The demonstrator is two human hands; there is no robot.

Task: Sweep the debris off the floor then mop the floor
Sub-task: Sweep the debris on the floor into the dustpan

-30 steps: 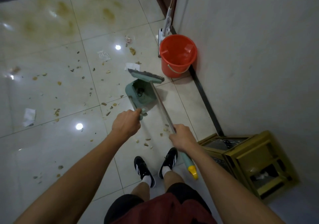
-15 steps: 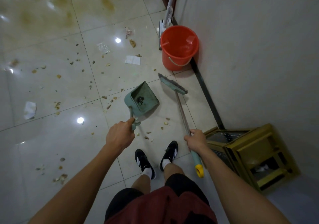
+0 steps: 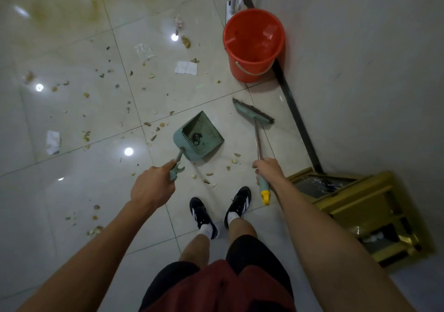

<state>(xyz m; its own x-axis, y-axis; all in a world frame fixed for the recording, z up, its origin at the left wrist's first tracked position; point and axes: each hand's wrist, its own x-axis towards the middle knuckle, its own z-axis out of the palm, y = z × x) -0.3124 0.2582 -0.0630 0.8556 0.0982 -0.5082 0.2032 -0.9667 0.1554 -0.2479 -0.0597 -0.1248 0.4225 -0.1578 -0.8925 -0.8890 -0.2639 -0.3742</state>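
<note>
My left hand [image 3: 153, 185] grips the handle of a green dustpan [image 3: 199, 137], which sits on the tiled floor ahead of my feet with a little dark dirt inside. My right hand [image 3: 268, 171] grips the metal shaft of a green broom [image 3: 253, 113]; its head rests on the floor to the right of the pan, apart from it. Brown crumbs [image 3: 230, 167] lie between pan and broom near my shoes. More debris [image 3: 108, 76] and paper scraps [image 3: 186, 68] are scattered over the tiles to the left and beyond.
An orange bucket [image 3: 253, 69] stands against the wall at the back right, with a white mop [image 3: 231, 6] leaning behind it. A gold metal rack [image 3: 374, 198] lies on its side at my right. Yellowish stains [image 3: 93, 4] mark the far tiles.
The broom was lifted off the dustpan and swung right, its head now resting on the floor beside the pan. The dustpan lowered toward me and lies flatter.
</note>
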